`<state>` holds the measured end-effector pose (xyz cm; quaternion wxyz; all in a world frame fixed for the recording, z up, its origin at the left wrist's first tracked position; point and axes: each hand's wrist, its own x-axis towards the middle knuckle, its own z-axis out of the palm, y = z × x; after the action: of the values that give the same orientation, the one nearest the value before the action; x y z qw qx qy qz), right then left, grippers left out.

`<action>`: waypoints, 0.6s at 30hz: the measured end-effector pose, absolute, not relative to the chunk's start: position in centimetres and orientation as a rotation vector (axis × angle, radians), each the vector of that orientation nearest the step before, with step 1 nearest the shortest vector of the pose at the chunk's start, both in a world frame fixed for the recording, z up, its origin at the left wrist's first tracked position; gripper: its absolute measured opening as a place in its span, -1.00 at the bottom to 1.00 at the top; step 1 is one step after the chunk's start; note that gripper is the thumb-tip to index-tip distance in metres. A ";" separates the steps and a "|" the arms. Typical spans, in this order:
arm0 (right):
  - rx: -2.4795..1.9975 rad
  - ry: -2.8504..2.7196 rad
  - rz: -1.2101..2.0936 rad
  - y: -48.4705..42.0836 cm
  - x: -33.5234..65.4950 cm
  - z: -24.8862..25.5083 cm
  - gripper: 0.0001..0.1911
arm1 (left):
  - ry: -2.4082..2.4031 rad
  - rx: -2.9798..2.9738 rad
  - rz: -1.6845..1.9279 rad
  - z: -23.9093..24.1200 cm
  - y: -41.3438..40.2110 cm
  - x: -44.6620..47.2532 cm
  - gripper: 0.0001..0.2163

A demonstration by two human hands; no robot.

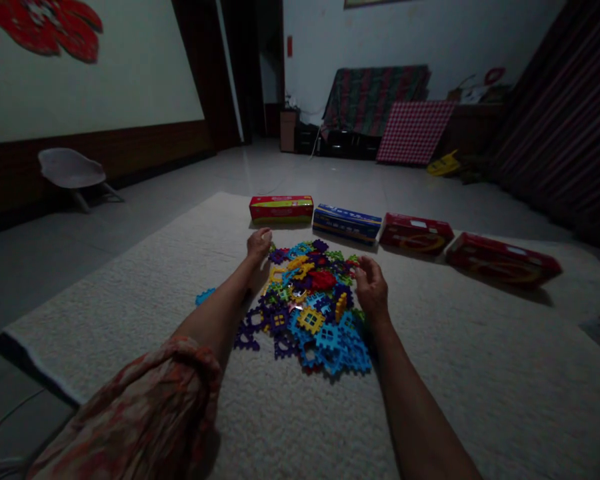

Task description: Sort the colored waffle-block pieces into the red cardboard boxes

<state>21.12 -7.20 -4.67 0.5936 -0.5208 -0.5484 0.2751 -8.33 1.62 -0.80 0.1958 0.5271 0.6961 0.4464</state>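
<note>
A pile of colourful plastic interlocking tiles (310, 303) lies on a cream rug (455, 373) in front of me. My left hand (259, 244) rests at the pile's far left edge with its fingers curled; I cannot make out anything in them. On the right side of the pile my right hand (371, 288) lies with its fingers spread, touching the tiles. A single light blue tile (205, 296) sits apart, left of my left forearm.
Beyond the pile stands a row of boxes: a red one (281, 209), a blue one (347, 223), and two more red ones (416, 235) (503, 259). A small white chair (73, 169) stands at the left wall. Covered furniture and a checked board (413, 132) are at the back.
</note>
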 end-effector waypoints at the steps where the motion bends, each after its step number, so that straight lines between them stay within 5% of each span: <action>1: -1.267 -1.254 0.620 -7.3 21.6 -5.1 -0.43 | 2.006 1.471 1.227 -1.3 1.8 -9.0 -0.62; 7: -1.432 -1.362 0.615 -6.9 22.4 -7.1 -0.35 | 2.080 1.586 1.046 -4.0 1.4 -8.4 -0.71; 18: -1.405 -1.456 0.574 -6.9 22.2 -7.3 -0.41 | 1.930 1.657 1.095 -3.9 0.5 -4.8 -0.54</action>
<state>22.23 -6.93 -7.30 0.4961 -0.5798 -0.6012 0.2371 -4.85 0.46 -3.86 0.1851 0.5880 0.6848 0.3885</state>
